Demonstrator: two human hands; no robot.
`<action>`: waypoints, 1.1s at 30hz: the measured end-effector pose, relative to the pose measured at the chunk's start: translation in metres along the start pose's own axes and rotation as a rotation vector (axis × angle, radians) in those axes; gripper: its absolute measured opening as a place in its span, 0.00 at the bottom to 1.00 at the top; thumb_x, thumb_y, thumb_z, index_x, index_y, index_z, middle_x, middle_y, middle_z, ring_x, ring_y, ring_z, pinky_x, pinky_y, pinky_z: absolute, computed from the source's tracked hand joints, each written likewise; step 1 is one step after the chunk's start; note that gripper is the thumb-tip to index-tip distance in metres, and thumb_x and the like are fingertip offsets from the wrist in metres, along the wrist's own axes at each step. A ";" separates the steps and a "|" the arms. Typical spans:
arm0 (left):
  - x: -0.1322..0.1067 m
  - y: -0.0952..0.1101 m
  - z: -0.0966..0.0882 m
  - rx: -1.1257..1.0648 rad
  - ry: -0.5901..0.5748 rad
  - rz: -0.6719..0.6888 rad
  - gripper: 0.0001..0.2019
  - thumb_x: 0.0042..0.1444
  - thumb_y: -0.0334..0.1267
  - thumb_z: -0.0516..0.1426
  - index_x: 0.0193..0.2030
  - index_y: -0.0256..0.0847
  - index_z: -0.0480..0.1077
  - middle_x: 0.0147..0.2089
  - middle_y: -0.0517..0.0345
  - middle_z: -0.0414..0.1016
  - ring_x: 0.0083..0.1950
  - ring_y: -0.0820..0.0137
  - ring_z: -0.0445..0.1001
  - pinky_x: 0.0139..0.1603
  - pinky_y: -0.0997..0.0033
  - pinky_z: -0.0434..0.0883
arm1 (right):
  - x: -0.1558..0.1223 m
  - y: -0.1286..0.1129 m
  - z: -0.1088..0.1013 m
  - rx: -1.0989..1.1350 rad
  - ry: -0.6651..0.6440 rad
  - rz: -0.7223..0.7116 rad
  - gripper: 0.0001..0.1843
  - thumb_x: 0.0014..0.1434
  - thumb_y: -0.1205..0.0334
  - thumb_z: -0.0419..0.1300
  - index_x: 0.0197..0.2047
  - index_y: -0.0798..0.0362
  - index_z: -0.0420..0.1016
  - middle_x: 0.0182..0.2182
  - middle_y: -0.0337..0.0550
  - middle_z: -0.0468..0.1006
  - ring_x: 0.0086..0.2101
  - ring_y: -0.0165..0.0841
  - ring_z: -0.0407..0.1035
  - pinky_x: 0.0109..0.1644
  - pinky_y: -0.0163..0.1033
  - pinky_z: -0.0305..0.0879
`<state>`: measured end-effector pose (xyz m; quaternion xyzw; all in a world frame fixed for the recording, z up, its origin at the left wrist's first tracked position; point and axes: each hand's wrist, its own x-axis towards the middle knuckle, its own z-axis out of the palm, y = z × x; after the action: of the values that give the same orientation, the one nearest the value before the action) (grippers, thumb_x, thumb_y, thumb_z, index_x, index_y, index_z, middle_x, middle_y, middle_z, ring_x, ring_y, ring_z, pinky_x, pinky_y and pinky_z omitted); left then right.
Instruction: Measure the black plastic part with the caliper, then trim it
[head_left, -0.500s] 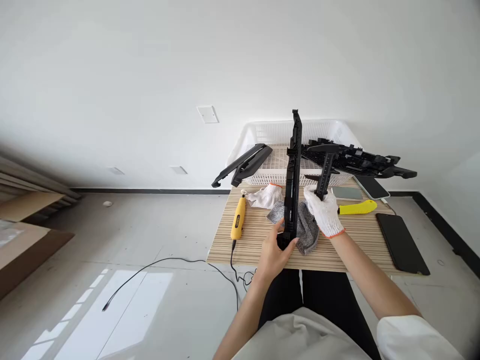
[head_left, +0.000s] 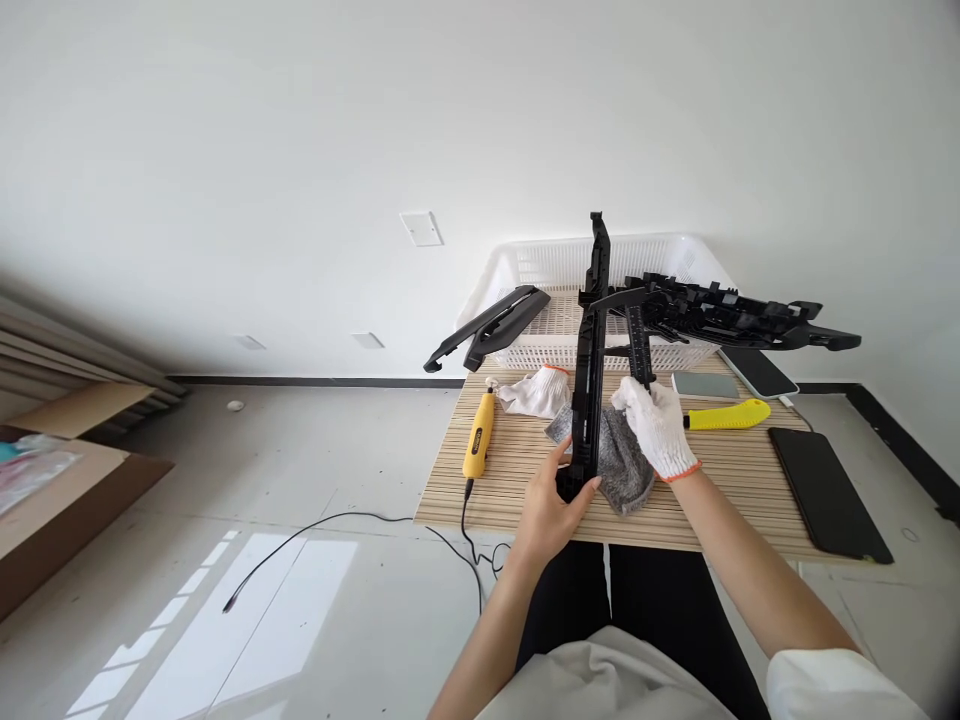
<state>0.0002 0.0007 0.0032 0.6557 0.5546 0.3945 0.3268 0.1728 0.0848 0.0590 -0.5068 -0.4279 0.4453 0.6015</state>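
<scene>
My bare left hand (head_left: pixel 551 510) grips the lower end of a long black plastic trim piece (head_left: pixel 589 380), which stands nearly upright over the table's front. In my right hand (head_left: pixel 656 425), wearing a white knit glove with an orange cuff, is a black caliper (head_left: pixel 639 345). Its long jaw points left and reaches the upper part of the trim piece; whether they touch I cannot tell. A grey cloth (head_left: pixel 624 465) lies beneath, between both hands. To the left are a loose white glove (head_left: pixel 536 393) and a yellow rotary tool (head_left: pixel 478 435) with a black cord.
A white plastic basket (head_left: pixel 547 262) stands against the wall, with dark trim pieces (head_left: pixel 499 325) across its left side and stacked black parts (head_left: pixel 720 315) across its right. A yellow-handled tool (head_left: pixel 727 414), a grey flat plate (head_left: pixel 705 384) and a black phone (head_left: pixel 825 495) lie at right.
My right hand has tilted the caliper leftward, bringing its long jaw up to the trim piece. The left hand keeps its hold. The view has shifted slightly.
</scene>
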 end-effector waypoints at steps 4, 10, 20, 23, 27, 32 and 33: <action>0.000 -0.001 0.000 -0.014 -0.001 0.002 0.31 0.60 0.48 0.61 0.68 0.45 0.60 0.52 0.51 0.78 0.55 0.61 0.77 0.56 0.59 0.73 | -0.034 -0.006 -0.026 0.085 0.069 0.036 0.24 0.51 0.47 0.66 0.19 0.48 0.56 0.15 0.33 0.56 0.18 0.26 0.52 0.19 0.35 0.51; -0.002 -0.005 0.002 0.003 -0.008 -0.009 0.31 0.60 0.48 0.61 0.69 0.46 0.60 0.54 0.50 0.78 0.56 0.60 0.77 0.57 0.58 0.73 | -0.077 0.024 -0.066 0.077 0.117 0.142 0.29 0.42 0.41 0.71 0.20 0.46 0.55 0.14 0.31 0.55 0.15 0.27 0.51 0.16 0.37 0.49; -0.002 -0.007 0.005 0.033 0.031 0.018 0.29 0.60 0.46 0.61 0.67 0.43 0.63 0.53 0.49 0.78 0.56 0.60 0.77 0.59 0.57 0.73 | -0.082 0.047 -0.076 -0.448 0.026 0.135 0.30 0.55 0.40 0.63 0.20 0.49 0.51 0.16 0.34 0.53 0.22 0.28 0.49 0.25 0.38 0.48; 0.001 -0.010 0.008 0.050 0.054 0.027 0.27 0.59 0.46 0.62 0.64 0.42 0.66 0.52 0.49 0.79 0.55 0.59 0.78 0.58 0.56 0.73 | -0.082 0.046 -0.077 -0.445 0.085 0.128 0.29 0.56 0.39 0.62 0.19 0.49 0.54 0.17 0.35 0.56 0.22 0.29 0.52 0.26 0.38 0.50; 0.003 -0.005 0.009 0.077 0.086 0.011 0.26 0.56 0.46 0.65 0.61 0.41 0.70 0.51 0.50 0.80 0.54 0.58 0.79 0.57 0.57 0.74 | -0.076 0.039 -0.073 -0.476 0.136 0.086 0.28 0.55 0.37 0.60 0.18 0.50 0.61 0.17 0.38 0.62 0.22 0.30 0.56 0.26 0.38 0.53; 0.009 0.000 0.010 0.129 0.104 0.015 0.25 0.57 0.45 0.65 0.59 0.38 0.71 0.52 0.48 0.80 0.56 0.57 0.78 0.59 0.58 0.71 | -0.067 0.036 -0.069 -0.642 0.085 -0.048 0.28 0.57 0.37 0.58 0.23 0.54 0.72 0.21 0.44 0.72 0.28 0.35 0.67 0.33 0.38 0.58; 0.010 0.000 0.010 0.132 0.088 0.017 0.25 0.57 0.46 0.65 0.59 0.37 0.72 0.52 0.48 0.80 0.56 0.57 0.77 0.59 0.58 0.71 | -0.067 0.037 -0.068 -0.665 0.065 -0.055 0.28 0.57 0.37 0.58 0.23 0.54 0.73 0.21 0.45 0.73 0.28 0.36 0.68 0.33 0.38 0.58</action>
<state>0.0100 0.0107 -0.0006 0.6625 0.5878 0.3884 0.2545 0.2194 0.0078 0.0103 -0.6776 -0.5440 0.2485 0.4281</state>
